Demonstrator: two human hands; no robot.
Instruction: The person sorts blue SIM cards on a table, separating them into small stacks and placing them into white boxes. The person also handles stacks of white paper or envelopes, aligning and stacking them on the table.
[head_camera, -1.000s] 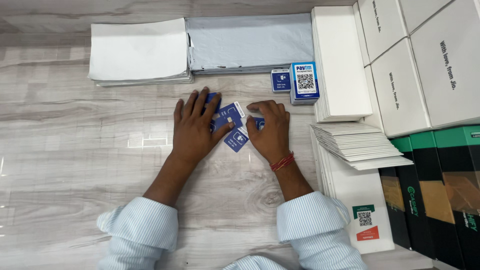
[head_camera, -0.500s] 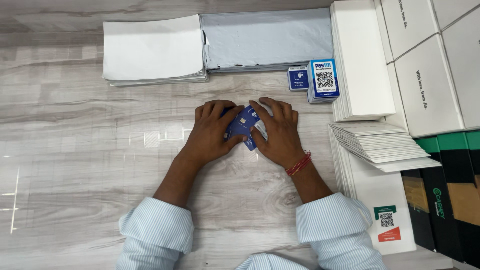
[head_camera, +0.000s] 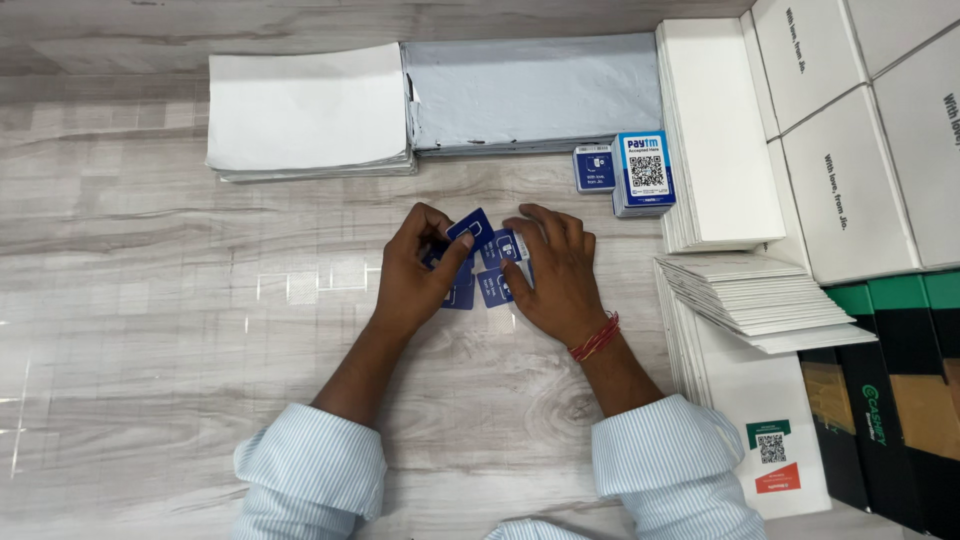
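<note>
Blue square cards (head_camera: 488, 262) are lying bunched at mid-counter (head_camera: 150, 300), where the left hand (head_camera: 415, 275) is pinching one card upright between closed fingers while the right hand (head_camera: 555, 275) is pressing flat, fingers spread, apparently pinning the rest against sliding.

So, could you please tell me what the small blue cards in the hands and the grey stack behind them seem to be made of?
The small blue cards, held by the left hand and pressed by the right hand, look like stiff printed card or plastic: flat, crisp-edged, slightly glossy. The grey stack looks like thin plastic film, perhaps mailing bags: faintly wrinkled, with a dull sheen.
</note>
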